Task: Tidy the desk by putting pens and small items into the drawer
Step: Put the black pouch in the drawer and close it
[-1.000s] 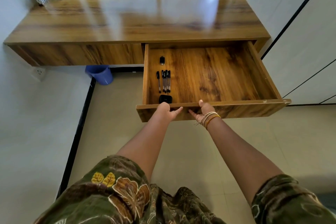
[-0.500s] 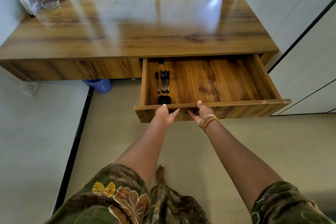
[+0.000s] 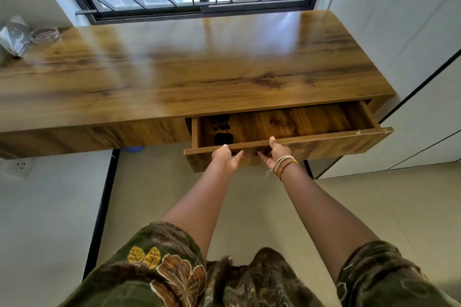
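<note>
The wooden drawer (image 3: 324,143) under the right half of the desk (image 3: 189,75) stands partly open, about a hand's depth showing. Inside at its left end lie black pens (image 3: 221,126), mostly hidden under the desktop, and a small black case (image 3: 223,138) near the front panel. My left hand (image 3: 225,158) grips the drawer's front panel from below, thumb on the top edge. My right hand (image 3: 275,153), with thread bracelets at the wrist, holds the same panel a little to the right.
A glass ashtray (image 3: 46,35) and a crumpled clear plastic bag (image 3: 13,38) sit at the desk's far left corner. A blue bin (image 3: 133,149) peeks out beneath the desk. White wardrobe doors (image 3: 424,97) stand at the right, a wall socket (image 3: 21,165) at the left.
The drawer has slid inward under both hands, from wide open to partly open. Most of the pens are now hidden under the desktop. The camera has moved closer.
</note>
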A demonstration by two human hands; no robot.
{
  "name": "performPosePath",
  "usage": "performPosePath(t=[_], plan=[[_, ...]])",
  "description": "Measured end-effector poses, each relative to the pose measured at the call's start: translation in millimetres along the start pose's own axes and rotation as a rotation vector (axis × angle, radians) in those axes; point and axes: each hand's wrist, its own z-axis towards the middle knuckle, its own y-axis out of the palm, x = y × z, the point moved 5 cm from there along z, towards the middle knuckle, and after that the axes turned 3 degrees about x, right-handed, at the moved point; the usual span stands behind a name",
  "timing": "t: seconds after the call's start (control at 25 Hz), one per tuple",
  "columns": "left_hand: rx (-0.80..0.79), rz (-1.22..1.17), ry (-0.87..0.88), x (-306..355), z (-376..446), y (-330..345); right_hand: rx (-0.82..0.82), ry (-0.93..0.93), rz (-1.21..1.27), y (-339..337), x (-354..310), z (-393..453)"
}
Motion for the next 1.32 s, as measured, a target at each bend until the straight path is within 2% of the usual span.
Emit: performPosePath(t=[0.28,0.52,0.72,0.96,1.08,1.2,1.32], plan=[[0.005,0.023,0.045,34,31,49,-0.027,0.005,0.004,50,-30,36],[-0.048,0.006,0.079,72,46,82,-0.181,0.127,0.038,83,-65,57],[-0.034,-0.024,0.052,83,48,96,-0.085,0.097,-0.137,104,-73,74],[-0.012,-0.015,0.044,80,49,93,-0.073,0.108,-0.135,104,-73,78],[-0.015,0.195,0.088,79,40,84,-0.036,0.086,-0.137,100,-68,68],[0.052,0.664,0.170,79,23,59,-0.018,0.046,-0.146,94,-63,57],[0.158,1.203,0.445,93,9,31,-0.010,-0.048,-0.275,88,-57,38]])
